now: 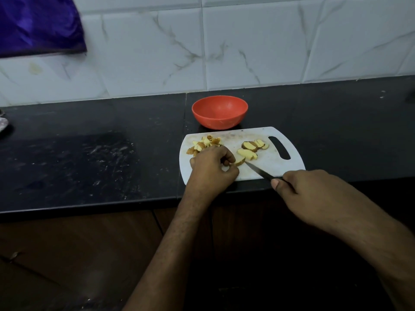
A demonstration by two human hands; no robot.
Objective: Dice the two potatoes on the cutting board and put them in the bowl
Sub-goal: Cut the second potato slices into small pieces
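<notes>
A white cutting board lies on the black counter, with an empty red bowl just behind it. Diced potato pieces are heaped at the board's left. Several potato slices lie in its middle. My left hand holds down a potato slice with curled fingers. My right hand grips a knife by its handle; the blade tip touches that slice.
The black counter stretches left and right of the board, smeared with white marks at the left. A marble-tiled wall rises behind. A purple cloth hangs at the upper left. Dark wooden cabinet fronts sit below the counter edge.
</notes>
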